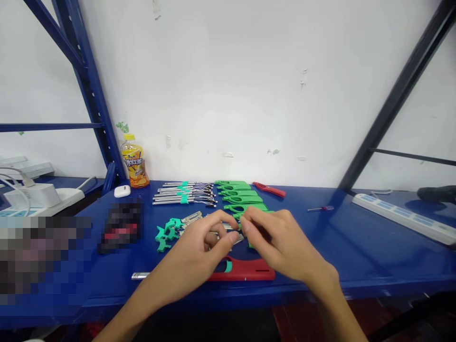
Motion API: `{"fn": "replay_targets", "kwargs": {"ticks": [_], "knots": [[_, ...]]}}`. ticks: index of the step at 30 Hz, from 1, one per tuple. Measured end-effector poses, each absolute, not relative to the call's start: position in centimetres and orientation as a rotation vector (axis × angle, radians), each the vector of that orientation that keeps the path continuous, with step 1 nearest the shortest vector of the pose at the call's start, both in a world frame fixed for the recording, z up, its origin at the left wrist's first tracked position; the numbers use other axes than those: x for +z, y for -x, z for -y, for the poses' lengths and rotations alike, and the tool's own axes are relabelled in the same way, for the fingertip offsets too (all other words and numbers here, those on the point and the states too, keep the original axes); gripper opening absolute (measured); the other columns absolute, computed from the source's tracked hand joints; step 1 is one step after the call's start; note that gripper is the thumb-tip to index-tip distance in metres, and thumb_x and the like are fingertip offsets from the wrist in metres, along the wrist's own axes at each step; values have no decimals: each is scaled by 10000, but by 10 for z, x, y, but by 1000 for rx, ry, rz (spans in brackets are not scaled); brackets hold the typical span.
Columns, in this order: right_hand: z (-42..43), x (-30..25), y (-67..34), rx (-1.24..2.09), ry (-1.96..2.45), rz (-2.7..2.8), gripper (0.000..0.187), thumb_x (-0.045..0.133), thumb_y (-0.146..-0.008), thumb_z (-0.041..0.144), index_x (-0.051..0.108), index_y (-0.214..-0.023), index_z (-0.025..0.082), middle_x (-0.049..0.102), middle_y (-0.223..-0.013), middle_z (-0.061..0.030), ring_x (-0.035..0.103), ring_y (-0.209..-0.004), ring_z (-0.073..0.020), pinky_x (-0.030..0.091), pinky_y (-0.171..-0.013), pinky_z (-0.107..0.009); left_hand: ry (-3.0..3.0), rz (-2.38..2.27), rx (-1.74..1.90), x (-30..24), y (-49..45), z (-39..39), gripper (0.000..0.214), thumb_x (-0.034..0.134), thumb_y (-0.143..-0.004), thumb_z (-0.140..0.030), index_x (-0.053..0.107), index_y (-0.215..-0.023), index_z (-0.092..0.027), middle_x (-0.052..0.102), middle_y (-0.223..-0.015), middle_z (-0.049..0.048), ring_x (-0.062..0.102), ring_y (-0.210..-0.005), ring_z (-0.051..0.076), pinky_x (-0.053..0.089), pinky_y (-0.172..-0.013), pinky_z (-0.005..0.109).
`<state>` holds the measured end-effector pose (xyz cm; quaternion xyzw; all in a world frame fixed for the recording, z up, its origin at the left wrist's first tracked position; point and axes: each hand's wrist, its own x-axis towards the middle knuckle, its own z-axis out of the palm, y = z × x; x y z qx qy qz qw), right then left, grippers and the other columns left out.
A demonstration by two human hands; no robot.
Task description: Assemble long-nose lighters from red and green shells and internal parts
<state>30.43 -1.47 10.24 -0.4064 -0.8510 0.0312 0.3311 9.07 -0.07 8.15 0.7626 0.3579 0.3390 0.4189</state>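
Centrally, we see the left hand point(203, 247) and right hand point(285, 244) meeting above the counter point(331, 247).
Fingertips converge (we cannot tell whether either grip is closed on something). The red lighter point(251, 270) lies along the front edge; green casings point(244, 194), metal rods point(174, 195) and turquoise triggers point(166, 233) sit grouped by kind, presumably for easy reach.

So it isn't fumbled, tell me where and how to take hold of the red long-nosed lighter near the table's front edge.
Grip the red long-nosed lighter by its broad handle, probably best with the right hand from the right: that end points right and shows uncovered, while the left hand hides the middle.
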Motion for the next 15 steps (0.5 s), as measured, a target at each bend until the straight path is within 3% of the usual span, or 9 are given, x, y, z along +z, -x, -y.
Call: {"fn": "replay_targets", "kwargs": {"ticks": [3, 6, 12, 15], "knots": [[17, 109, -320, 104, 1059, 2137, 346, 460, -1109, 306, 445, -770, 237, 422, -599, 83, 400, -506, -99, 276, -562, -288, -2314, -1005, 753, 73, -93, 2, 177, 638, -1053, -373, 696, -1172, -257, 692, -923, -10, 644, -837, 194, 491, -779, 331], [23, 114, -334, 177, 1093, 2071, 398, 443, -1128, 350, 478, -749, 236, 471, -595, 74, 445, -516, -105, 316, -568, -282, -2586, -1012, 589, 65, -96, 4, 224, 735, -1006, -349, 725, -1202, -240, 674, -1216, 61, 631, -1148, 298, 496, -928, 415], [35, 100, -343, 322, 1340, 2273, 378, 461, -1108, 318, 446, -740, 233, 452, -616, 76, 395, -557, -120, 269, -590, -305, -2689, -967, 376, 59, -100, 4, 212, 710, -1035, -335, 720, -1211, -218, 673, -1193, 73, 658, -1098, 301, 522, -883, 420], [37, 82, -346, 407, 1504, 2349, 382, 460, -1109, 315, 470, -738, 228, 498, -642, 65, 448, -624, -138, 279, -642, -308, -2697, -980, 348, 59, -97, 1, 192, 691, -1049, -342, 716, -1188, -213, 682, -1177, 71, 656, -1119, 316, 516, -886, 433]]}}
